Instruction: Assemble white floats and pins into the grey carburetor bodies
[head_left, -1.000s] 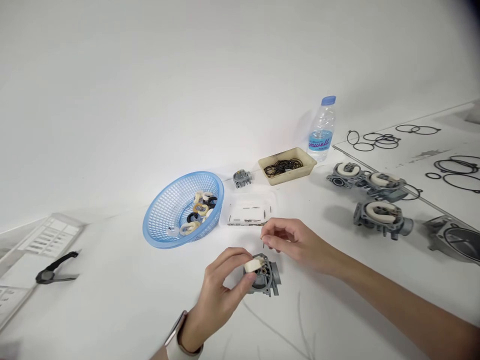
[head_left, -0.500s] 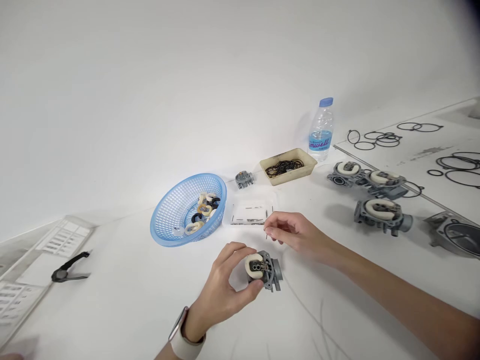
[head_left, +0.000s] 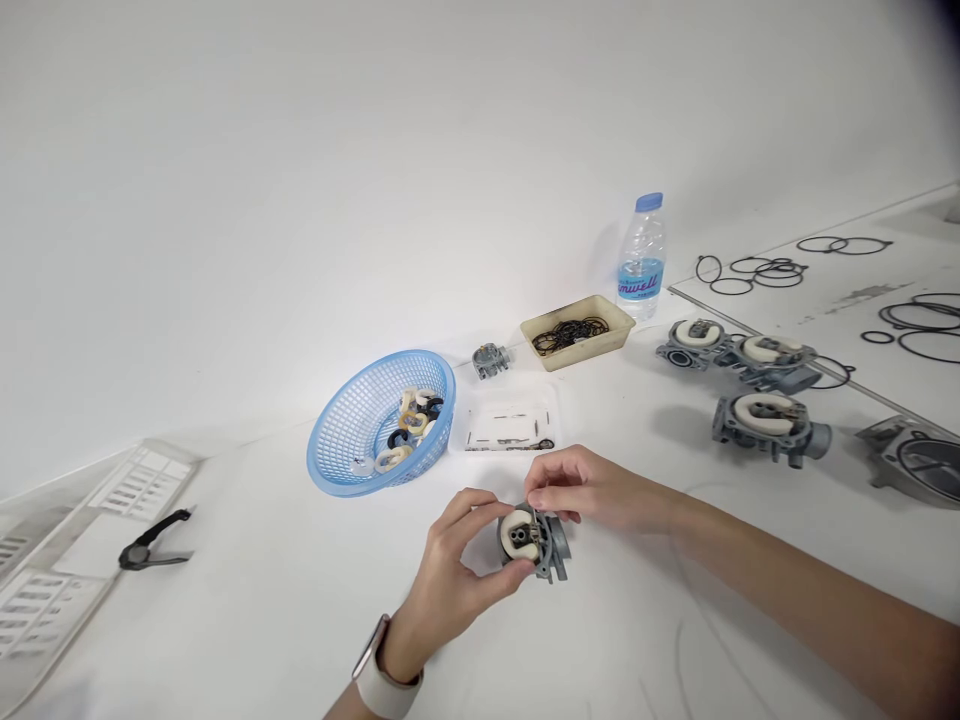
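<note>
My left hand (head_left: 469, 555) grips a grey metal carburetor (head_left: 555, 550) between thumb and fingers, on the white table. A white C-shaped float (head_left: 516, 545) lies in its upturned open side. Thumb and forefinger of my right hand (head_left: 574, 487) are pinched together at the carburetor's upper edge. A thin pin shows faintly at those fingertips, mostly hidden. Just beyond the hands is a white tray (head_left: 501, 446) with several small pins and a dark ring in it.
A blue basket (head_left: 330, 430) of floats stands left. Behind are another carburetor (head_left: 490, 361), a beige tray (head_left: 622, 345) of black rings and a bottle (head_left: 641, 250). More carburetors (head_left: 769, 425) and rubber rings (head_left: 922, 315) lie right. Black pliers-like tool (head_left: 154, 545) is far left.
My right hand has come from beside the white tray, moving down to the carburetor's edge with the thin pin. My left hand keeps its hold on the carburetor.
</note>
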